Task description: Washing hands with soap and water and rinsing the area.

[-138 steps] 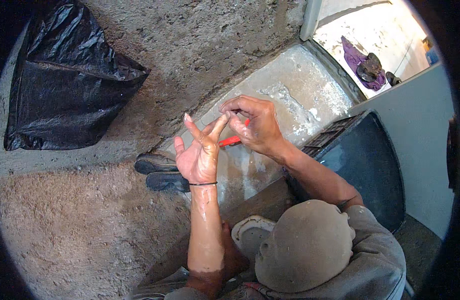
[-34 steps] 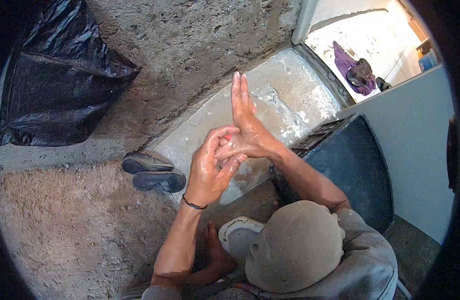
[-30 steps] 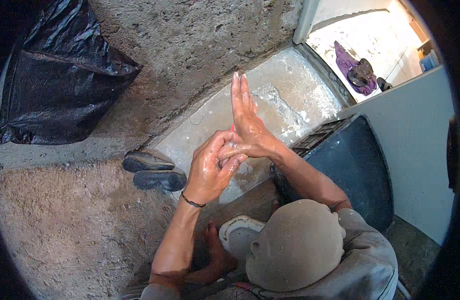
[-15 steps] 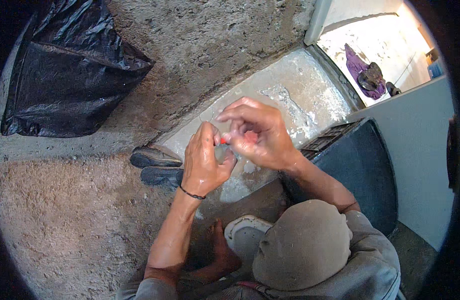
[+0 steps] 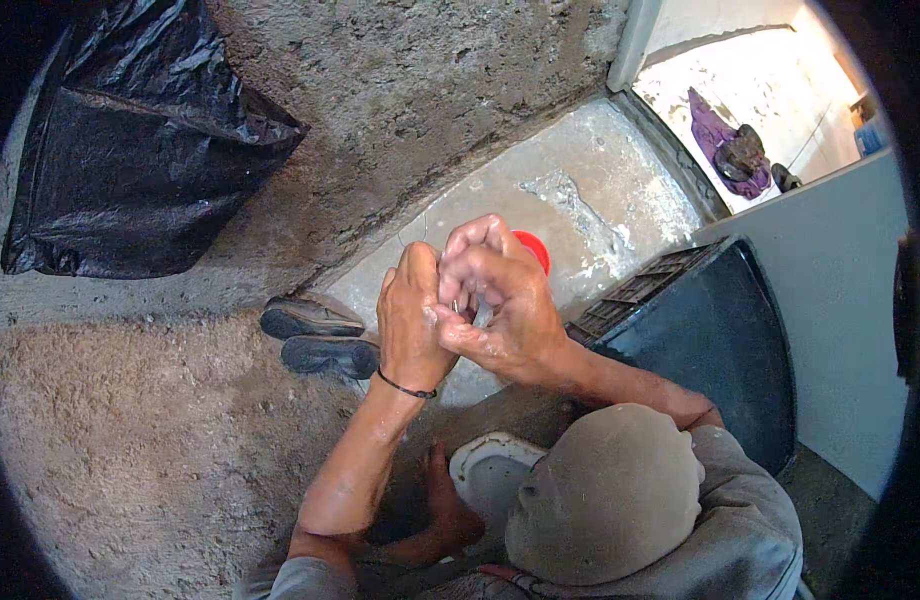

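Wet, soapy, my left hand (image 5: 408, 310) and my right hand (image 5: 500, 300) are pressed together above the pale concrete slab (image 5: 520, 140). The left shows its back, a dark band at its wrist, its fingers curled and partly hidden. The right curls its fingers against the left's fingertips; what lies between is unclear. Just behind them a round red object (image 5: 533, 248) is partly hidden. Below are my bare foot (image 5: 450, 510), a white oval rimmed thing (image 5: 475, 465) and a rounded shape in grey cloth (image 5: 600, 495).
A black plastic sheet (image 5: 140, 170) is at upper left, a pair of dark shoes (image 5: 325, 353) left of my hands. A dark crate (image 5: 705, 350) leans by a grey partition (image 5: 840, 310). Beyond a lit doorway lies purple cloth (image 5: 720, 140) with dark items.
A second ago my right hand stood flat and upright; now it has curled and come lower, closed against my left hand's fingers. More of the red object shows.
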Tool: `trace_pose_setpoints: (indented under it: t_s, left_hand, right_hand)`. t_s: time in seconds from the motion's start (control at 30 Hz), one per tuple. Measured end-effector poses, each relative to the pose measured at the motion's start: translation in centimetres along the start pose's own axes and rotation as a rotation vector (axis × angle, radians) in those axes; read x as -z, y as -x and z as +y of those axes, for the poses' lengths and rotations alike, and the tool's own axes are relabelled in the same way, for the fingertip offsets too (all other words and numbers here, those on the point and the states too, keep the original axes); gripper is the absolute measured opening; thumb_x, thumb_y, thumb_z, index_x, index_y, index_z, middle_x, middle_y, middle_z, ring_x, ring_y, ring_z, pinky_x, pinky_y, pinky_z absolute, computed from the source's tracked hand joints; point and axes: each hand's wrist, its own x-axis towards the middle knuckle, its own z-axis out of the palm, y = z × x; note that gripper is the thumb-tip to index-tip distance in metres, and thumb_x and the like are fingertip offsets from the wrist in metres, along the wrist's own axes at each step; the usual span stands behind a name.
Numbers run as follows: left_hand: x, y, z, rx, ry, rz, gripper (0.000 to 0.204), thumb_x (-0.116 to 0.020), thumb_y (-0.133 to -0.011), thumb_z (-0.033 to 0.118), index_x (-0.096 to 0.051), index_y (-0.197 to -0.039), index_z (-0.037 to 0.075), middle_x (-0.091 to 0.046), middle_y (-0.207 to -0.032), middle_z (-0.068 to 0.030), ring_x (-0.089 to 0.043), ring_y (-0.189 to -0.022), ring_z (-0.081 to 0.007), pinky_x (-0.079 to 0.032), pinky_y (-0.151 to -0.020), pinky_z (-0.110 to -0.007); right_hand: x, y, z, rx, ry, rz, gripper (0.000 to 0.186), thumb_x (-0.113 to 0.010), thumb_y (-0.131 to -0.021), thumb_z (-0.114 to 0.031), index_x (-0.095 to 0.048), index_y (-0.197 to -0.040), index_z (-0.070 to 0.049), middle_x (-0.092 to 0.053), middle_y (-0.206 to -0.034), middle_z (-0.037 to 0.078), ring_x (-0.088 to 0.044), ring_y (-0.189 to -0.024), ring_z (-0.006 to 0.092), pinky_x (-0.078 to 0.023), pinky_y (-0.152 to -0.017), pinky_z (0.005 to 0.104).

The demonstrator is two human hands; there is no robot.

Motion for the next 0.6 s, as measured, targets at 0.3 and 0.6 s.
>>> trace_pose_setpoints:
  t_s: [0.3,0.6]
  left_hand:
    - [0.3,-0.4,0.9,0.029,0.576,-0.046,0.068,-0.077,-0.075,0.008,-0.051,-0.137,0.001,-0.056,-0.120,-0.0173,-0.059,-0.105,-0.0324,-0.050,-0.091,-0.044]
    - [1.5,0.0,1.3,-0.257,0.351,-0.007,0.085,-0.076,-0.073,0.007,-0.050,-0.154,0.010,-0.038,-0.148,-0.0227,-0.035,-0.141,-0.0385,-0.032,-0.117,-0.050]
  right_hand:
    - [1.7,-0.5,1.4,0.110,0.022,-0.055,0.025,-0.075,-0.085,0.002,-0.063,-0.107,-0.002,-0.058,-0.111,0.009,-0.061,-0.094,0.0149,-0.054,-0.076,0.0288]
    - [3.6,-1.6,0.9,-0.206,-0.342,0.039,0.033,-0.066,-0.096,0.004,-0.062,-0.129,0.004,-0.069,-0.110,0.008,-0.067,-0.099,0.0104,-0.058,-0.087,0.0263]
